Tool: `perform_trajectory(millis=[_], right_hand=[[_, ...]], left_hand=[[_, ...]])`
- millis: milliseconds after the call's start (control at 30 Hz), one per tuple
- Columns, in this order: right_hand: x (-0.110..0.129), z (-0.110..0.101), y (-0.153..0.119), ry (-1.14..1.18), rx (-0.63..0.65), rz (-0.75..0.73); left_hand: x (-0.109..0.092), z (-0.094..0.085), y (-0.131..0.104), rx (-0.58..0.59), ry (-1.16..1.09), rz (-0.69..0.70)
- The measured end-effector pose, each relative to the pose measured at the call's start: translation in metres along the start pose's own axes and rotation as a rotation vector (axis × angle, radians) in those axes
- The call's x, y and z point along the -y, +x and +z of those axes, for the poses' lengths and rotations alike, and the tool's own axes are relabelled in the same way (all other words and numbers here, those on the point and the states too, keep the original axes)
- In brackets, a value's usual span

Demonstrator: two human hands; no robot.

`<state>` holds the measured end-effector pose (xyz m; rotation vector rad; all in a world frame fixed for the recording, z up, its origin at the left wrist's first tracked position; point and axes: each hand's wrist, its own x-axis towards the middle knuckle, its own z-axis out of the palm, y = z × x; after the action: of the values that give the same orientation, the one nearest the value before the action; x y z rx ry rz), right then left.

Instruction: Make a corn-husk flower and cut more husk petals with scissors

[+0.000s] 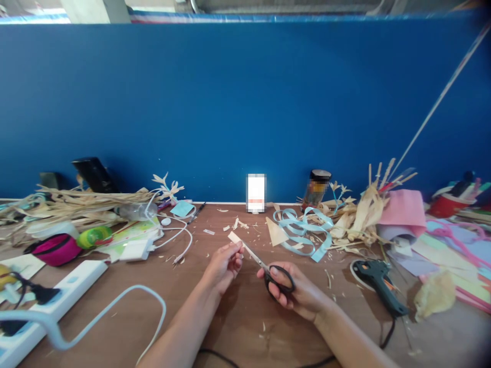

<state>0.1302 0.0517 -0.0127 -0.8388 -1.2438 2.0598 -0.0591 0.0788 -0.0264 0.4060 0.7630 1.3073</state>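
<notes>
Near the middle of the brown table, my left hand (227,261) pinches a small pale strip (234,237) between thumb and fingers. My right hand (291,291) is wrapped round the black handles of a pair of scissors (262,264). The scissor blades point up and left and reach the strip beside my left fingertips; whether they touch it is hard to tell. Small pale scraps (238,224) lie beyond my hands. A loose coil of light blue ribbon (303,232) and a beige triangular piece (275,232) lie to the right of them.
At the right are a glue gun (378,283), dried husks (364,217), pink paper (402,212) and a red cup (448,204). A jar (316,189) stands at the back. On the left lie a white power strip (72,291), cables, a pink pouch (57,249) and more husks.
</notes>
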Motion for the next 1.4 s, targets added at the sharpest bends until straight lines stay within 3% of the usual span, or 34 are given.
perform_trajectory(millis=[200,267,400,500,667,767,833,933,1000,1067,1167,1233,1400], right_hand=[[0.002,-0.001,0.001,-0.14,-0.033,-0.021],[-0.002,-0.003,0.005,-0.335,-0.156,-0.042],[-0.01,-0.012,0.011,-0.982,-0.534,-0.189],[-0.008,-0.018,0.009,-1.293,-0.617,-0.25],[-0.001,-0.024,0.002,-1.529,-0.515,-0.246],[0.0,-0.028,0.001,-1.547,-0.363,-0.195],[0.002,-0.029,0.001,-1.555,-0.331,-0.222],[0.006,-0.023,0.001,-1.589,-0.454,-0.281],[0.008,-0.013,0.001,-1.607,-0.592,-0.336],[0.007,0.0,0.0,-1.611,-0.589,-0.42],[-0.002,0.02,0.003,-1.633,-0.29,-0.501],[-0.01,0.029,0.008,-1.695,-0.147,-0.481],[-0.021,0.038,0.025,-1.861,-0.142,-0.374]], left_hand=[[-0.013,-0.001,0.0,-0.107,-0.095,0.043],[-0.017,0.0,0.001,-0.109,-0.146,0.078],[-0.017,0.001,0.0,-0.106,-0.176,0.134],[-0.014,0.003,-0.002,-0.108,-0.106,0.206],[-0.01,0.005,-0.004,-0.078,0.081,0.359],[-0.012,0.008,-0.007,-0.122,0.175,0.327],[-0.015,0.014,-0.012,-0.156,0.316,0.277],[-0.022,0.031,-0.026,-0.115,0.51,0.231],[-0.025,0.041,-0.038,-0.109,0.521,0.291],[-0.027,0.046,-0.05,-0.124,0.524,0.391],[-0.025,0.041,-0.067,-0.218,0.507,0.532],[-0.019,0.03,-0.078,-0.263,0.466,0.52],[0.001,0.001,-0.104,-0.334,0.402,0.449]])
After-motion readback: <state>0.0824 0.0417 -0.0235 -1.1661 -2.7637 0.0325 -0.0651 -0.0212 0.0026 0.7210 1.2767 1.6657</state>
